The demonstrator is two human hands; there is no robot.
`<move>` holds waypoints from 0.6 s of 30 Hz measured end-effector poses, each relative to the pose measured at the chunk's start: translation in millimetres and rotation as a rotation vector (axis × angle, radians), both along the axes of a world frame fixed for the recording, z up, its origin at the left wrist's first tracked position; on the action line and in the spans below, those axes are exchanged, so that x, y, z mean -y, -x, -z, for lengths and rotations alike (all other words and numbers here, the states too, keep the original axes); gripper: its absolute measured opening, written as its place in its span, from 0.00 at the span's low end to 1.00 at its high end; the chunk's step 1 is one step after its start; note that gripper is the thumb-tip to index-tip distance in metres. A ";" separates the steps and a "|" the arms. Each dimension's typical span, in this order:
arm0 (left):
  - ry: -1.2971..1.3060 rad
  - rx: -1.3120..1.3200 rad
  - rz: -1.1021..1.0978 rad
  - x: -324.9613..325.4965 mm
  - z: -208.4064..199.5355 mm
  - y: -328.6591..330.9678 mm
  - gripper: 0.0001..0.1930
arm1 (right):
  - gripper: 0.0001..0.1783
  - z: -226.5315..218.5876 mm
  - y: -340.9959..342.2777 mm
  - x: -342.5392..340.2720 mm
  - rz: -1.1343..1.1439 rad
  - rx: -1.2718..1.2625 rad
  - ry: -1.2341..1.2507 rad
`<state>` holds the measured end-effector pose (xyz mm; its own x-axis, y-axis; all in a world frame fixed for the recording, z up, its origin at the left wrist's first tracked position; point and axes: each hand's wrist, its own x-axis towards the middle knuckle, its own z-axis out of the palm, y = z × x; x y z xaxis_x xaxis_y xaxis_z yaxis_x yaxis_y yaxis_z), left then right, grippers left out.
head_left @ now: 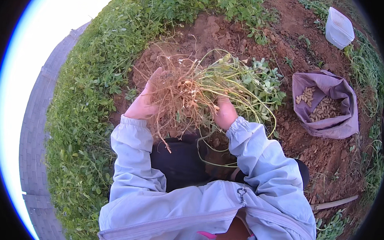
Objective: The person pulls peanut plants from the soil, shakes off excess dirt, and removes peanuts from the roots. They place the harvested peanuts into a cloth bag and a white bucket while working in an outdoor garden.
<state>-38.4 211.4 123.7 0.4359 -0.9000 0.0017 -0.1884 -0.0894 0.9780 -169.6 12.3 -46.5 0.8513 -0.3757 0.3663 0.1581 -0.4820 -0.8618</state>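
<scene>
A bunch of uprooted peanut plants is held up in front of me, roots to the left and green stems and leaves to the right. Its tangled brown roots carry a few pale pods. My left hand cups the left side of the roots, its fingers partly hidden by them. On the other side, my right hand is closed around the lower stems near the root end; most of its fingers are out of sight beneath the plants.
To the right, an open purple-grey sack on reddish soil holds many peanuts. Behind it lies a translucent plastic tub. Dense green plants grow along the left and far side. A pale curved strip lies at lower right.
</scene>
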 end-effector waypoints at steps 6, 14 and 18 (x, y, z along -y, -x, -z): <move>-0.095 0.007 -0.376 7.4 49.0 9.0 0.46 | 0.36 -13.2 -2.1 -24.9 0.002 -0.125 -0.002; 0.470 -0.207 -0.662 34.8 78.6 -33.9 0.21 | 0.26 -64.6 57.0 1.4 -0.233 -0.327 0.304; 0.381 -0.053 -0.649 18.0 90.9 -40.1 0.20 | 0.07 -121.3 61.7 17.3 -0.179 0.155 0.086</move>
<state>1.8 193.4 32.8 0.8865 -0.4036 0.2262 -0.1653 0.1802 0.9696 -231.3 -4.9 74.8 0.8323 -0.1861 0.5221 0.3747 -0.5052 -0.7774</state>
